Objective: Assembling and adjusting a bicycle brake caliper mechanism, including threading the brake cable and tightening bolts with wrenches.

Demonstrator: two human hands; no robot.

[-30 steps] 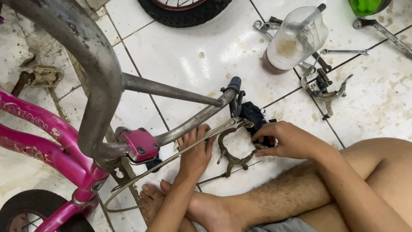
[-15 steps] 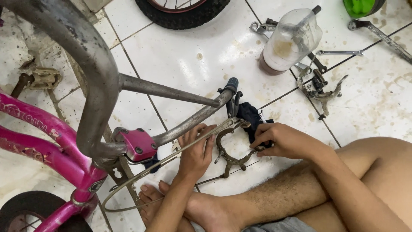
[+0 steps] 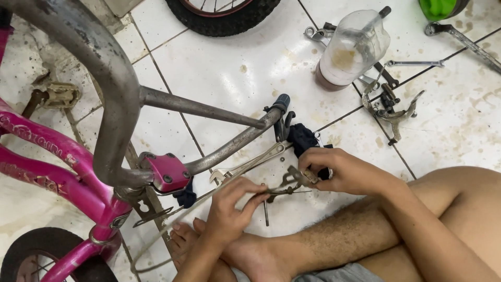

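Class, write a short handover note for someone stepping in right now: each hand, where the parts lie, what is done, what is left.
Left hand: fingers pinch one end of the brake caliper, held above the floor.
Right hand: grips the caliper's other end, by a dark rag.
Nearby: adjustable wrench on the tiles under the handlebar of the pink bike; a second caliper and a plastic bottle lie farther off.
Done: caliper is off the bike, in hand.
Left: it is not mounted; the tools are still spread out.
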